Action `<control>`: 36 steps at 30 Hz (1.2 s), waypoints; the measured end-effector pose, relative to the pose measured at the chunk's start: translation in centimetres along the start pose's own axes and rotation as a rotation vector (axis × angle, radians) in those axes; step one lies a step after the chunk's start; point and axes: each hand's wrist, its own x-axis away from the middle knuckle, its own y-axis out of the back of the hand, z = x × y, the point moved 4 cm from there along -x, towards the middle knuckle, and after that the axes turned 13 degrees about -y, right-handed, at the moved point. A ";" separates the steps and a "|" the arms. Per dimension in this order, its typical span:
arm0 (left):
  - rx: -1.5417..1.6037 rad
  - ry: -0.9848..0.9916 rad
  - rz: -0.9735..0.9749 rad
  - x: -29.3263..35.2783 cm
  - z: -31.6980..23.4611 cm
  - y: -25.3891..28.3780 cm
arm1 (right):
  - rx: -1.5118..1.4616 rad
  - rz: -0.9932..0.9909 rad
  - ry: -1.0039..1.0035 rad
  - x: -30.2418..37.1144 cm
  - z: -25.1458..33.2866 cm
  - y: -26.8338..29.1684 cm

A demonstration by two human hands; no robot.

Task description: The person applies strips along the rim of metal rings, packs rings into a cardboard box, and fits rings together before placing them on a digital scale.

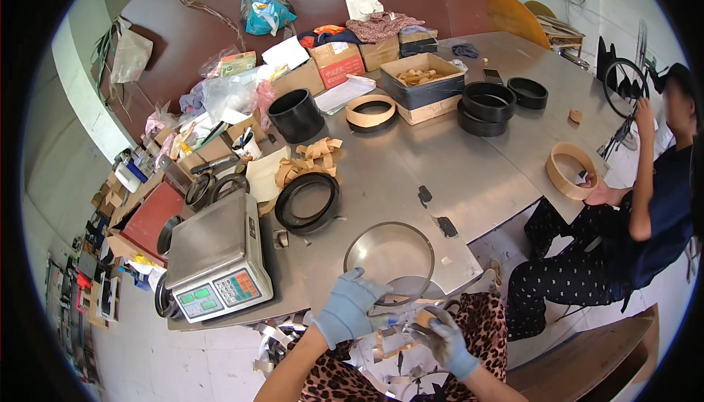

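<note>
My left hand (pixel 352 308), in a light blue glove, grips the lower left rim of a thin metal ring (pixel 433 251), which is at the table's front edge above my lap. Close by on the right, my right hand (pixel 444 339), in a grey-blue glove with dark stains, is closed round a small tan piece (pixel 424 318), its exact kind partly hidden by the fingers. Behind the ring, a black ring (pixel 334 200) lies on the metal table next to crumpled tan paper strips (pixel 315 158).
A digital scale (pixel 213 237) stands left, before a cluttered heap. Farther back are a black cylinder (pixel 295 116), a box of tan pieces (pixel 422 92) and stacked black rings (pixel 487 108). At right a seated person (pixel 623 204) holds a tan ring (pixel 551 171) and a dark ring (pixel 606 86).
</note>
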 end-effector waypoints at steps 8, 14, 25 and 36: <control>-0.067 0.132 0.038 -2.3 4.0 -0.4 | -0.281 0.152 0.109 -10.7 -3.3 0.4; -0.118 0.128 0.246 -4.2 3.2 -1.9 | -0.360 0.318 0.060 -10.1 -3.0 -0.8; 0.125 0.296 0.165 -3.0 3.1 -2.9 | -0.008 0.051 0.254 -9.1 -3.3 -2.1; -0.144 -0.027 -0.126 0.8 0.5 -0.9 | 0.727 -0.269 0.738 -7.1 -5.6 -3.1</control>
